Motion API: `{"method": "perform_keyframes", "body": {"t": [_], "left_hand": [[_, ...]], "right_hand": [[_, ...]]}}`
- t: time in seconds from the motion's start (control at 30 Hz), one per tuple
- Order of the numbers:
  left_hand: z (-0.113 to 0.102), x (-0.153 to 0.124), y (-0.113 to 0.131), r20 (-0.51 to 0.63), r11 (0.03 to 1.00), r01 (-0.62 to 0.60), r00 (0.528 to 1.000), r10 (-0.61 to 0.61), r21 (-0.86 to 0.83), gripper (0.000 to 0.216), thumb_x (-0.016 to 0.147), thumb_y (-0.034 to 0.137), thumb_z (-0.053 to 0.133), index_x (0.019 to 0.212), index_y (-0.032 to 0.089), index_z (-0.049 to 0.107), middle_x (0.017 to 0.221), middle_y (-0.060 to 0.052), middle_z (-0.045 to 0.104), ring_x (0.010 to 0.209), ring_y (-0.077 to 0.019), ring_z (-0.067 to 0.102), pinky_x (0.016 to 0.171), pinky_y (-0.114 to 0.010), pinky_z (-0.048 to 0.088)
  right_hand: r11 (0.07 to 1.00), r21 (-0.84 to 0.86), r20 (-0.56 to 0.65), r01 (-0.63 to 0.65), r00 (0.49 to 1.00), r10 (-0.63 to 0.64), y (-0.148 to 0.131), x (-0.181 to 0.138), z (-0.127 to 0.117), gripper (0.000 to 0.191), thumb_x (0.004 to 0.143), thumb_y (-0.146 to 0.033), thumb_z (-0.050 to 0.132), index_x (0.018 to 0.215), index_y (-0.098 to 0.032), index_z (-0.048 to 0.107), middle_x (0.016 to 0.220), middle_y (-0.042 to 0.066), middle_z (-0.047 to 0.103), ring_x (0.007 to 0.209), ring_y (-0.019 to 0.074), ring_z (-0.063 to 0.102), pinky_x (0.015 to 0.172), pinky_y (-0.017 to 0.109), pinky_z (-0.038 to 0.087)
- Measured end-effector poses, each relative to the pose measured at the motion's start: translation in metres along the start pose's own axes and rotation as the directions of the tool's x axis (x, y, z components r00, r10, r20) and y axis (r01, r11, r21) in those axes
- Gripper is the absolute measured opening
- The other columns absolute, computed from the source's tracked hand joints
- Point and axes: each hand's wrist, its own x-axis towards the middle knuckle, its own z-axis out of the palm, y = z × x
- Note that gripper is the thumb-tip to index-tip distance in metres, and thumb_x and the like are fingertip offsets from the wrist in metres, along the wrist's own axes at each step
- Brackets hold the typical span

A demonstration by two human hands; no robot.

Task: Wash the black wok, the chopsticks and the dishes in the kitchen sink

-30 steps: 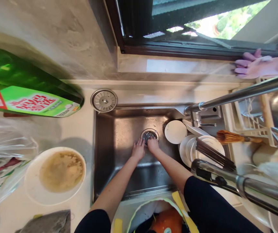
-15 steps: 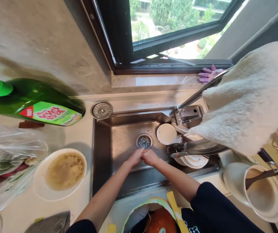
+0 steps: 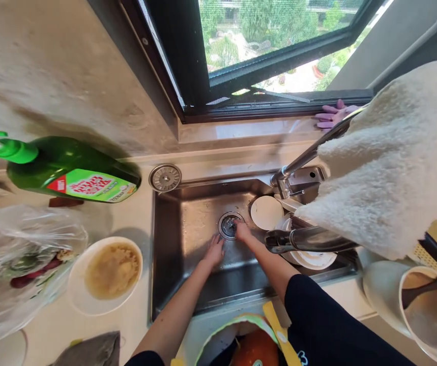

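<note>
A stainless steel sink (image 3: 167, 254) under both hands — left hand (image 3: 214, 251) open and empty, right hand (image 3: 243, 231) on the round metal drain (image 3: 229, 226), grip unclear — white bowl (image 3: 74, 277) of yellowish mush (image 3: 112, 270) on the beige table (image 3: 50, 325) to their left

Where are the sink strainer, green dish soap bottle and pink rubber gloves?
Sink strainer (image 3: 223, 227), head view, metal rim.
Green dish soap bottle (image 3: 50, 166), head view, green body.
Pink rubber gloves (image 3: 327, 117), head view, fingers.
</note>
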Motion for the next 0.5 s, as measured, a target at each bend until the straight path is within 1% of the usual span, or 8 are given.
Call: {"method": "perform_keyframes", "body": {"t": [0.07, 0.13, 0.23, 0.3, 0.37, 0.4, 0.43, 0.5], "left_hand": [[-0.003, 0.005, -0.003, -0.025, 1.000, -0.014, 1.000, 0.014, -0.001, 0.054, 0.082, 0.018, 0.049, 0.136, 0.014, 0.043, 0.150, -0.016, 0.026, 0.140, -0.0252, 0.020, 0.113, -0.042, 0.022], [-0.004, 0.008, -0.006, -0.036, 1.000, -0.022, 0.999, 0.023, 0.010, 0.054, 0.081, 0.017, 0.050, 0.134, 0.013, 0.044, 0.150, -0.016, 0.026, 0.140, -0.0251, 0.019, 0.114, -0.040, 0.020], [-0.003, 0.009, -0.007, -0.033, 0.999, -0.026, 0.999, 0.026, 0.018, 0.054, 0.081, 0.017, 0.051, 0.134, 0.012, 0.045, 0.150, -0.016, 0.026, 0.140, -0.0257, 0.019, 0.114, -0.039, 0.019], [-0.001, 0.008, -0.007, -0.023, 1.000, -0.025, 0.999, 0.025, 0.012, 0.054, 0.081, 0.018, 0.050, 0.135, 0.013, 0.044, 0.150, -0.015, 0.026, 0.140, -0.0257, 0.019, 0.114, -0.040, 0.020], [0.000, 0.007, -0.007, -0.012, 1.000, -0.021, 1.000, 0.021, 0.003, 0.053, 0.082, 0.018, 0.049, 0.135, 0.014, 0.045, 0.150, -0.014, 0.026, 0.140, -0.0258, 0.020, 0.113, -0.042, 0.021], [0.001, 0.007, -0.007, -0.009, 1.000, -0.020, 1.000, 0.020, -0.003, 0.053, 0.082, 0.017, 0.049, 0.134, 0.014, 0.045, 0.151, -0.014, 0.026, 0.140, -0.0258, 0.020, 0.114, -0.042, 0.020], [0.001, 0.008, -0.007, -0.007, 1.000, -0.019, 1.000, 0.019, -0.009, 0.053, 0.082, 0.017, 0.049, 0.134, 0.014, 0.045, 0.151, -0.014, 0.026, 0.140, -0.0257, 0.019, 0.114, -0.042, 0.020], [0.001, 0.009, -0.007, -0.007, 1.000, -0.016, 1.000, 0.016, -0.026, 0.054, 0.082, 0.015, 0.049, 0.135, 0.012, 0.044, 0.151, -0.015, 0.025, 0.140, -0.0252, 0.018, 0.114, -0.040, 0.018]], "right_hand": [[1.000, 0.002, 0.015, 0.010, 1.000, -0.010, -0.001, -0.001, 0.008, 0.045, 0.073, -0.004, 0.052, 0.117, -0.008, 0.059, 0.116, 0.017, 0.063, 0.105, 0.0202, 0.059, 0.089, 0.020, 0.041], [1.000, -0.003, -0.016, -0.004, 1.000, 0.004, 0.000, 0.002, 0.010, 0.043, 0.075, -0.004, 0.048, 0.117, -0.007, 0.058, 0.116, 0.018, 0.062, 0.106, 0.0210, 0.058, 0.090, 0.022, 0.041], [1.000, -0.010, -0.102, -0.018, 0.995, 0.017, 0.005, 0.019, 0.000, 0.055, 0.076, -0.005, 0.045, 0.131, -0.006, 0.045, 0.135, 0.019, 0.048, 0.126, 0.0217, 0.042, 0.102, 0.027, 0.033], [0.999, -0.020, -0.150, -0.030, 0.988, 0.027, 0.007, 0.035, -0.011, 0.065, 0.075, -0.007, 0.046, 0.139, -0.006, 0.035, 0.145, 0.018, 0.036, 0.134, 0.0206, 0.031, 0.108, 0.029, 0.027], [0.999, -0.031, -0.134, -0.029, 0.991, 0.025, 0.006, 0.048, -0.019, 0.071, 0.074, -0.009, 0.048, 0.142, -0.005, 0.029, 0.148, 0.018, 0.029, 0.136, 0.0202, 0.028, 0.110, 0.029, 0.025], [0.999, -0.033, -0.098, -0.020, 0.995, 0.017, 0.004, 0.051, -0.020, 0.070, 0.074, -0.009, 0.048, 0.141, -0.005, 0.030, 0.147, 0.018, 0.031, 0.136, 0.0203, 0.029, 0.109, 0.029, 0.027], [0.999, -0.033, -0.051, -0.008, 0.999, 0.006, 0.002, 0.051, -0.019, 0.066, 0.074, -0.008, 0.048, 0.139, -0.006, 0.035, 0.144, 0.019, 0.037, 0.133, 0.0209, 0.034, 0.107, 0.030, 0.031], [0.999, -0.031, 0.039, 0.009, 0.999, -0.007, -0.003, 0.042, -0.014, 0.052, 0.075, -0.006, 0.047, 0.126, -0.006, 0.052, 0.127, 0.020, 0.055, 0.120, 0.0233, 0.050, 0.099, 0.032, 0.039]]}}
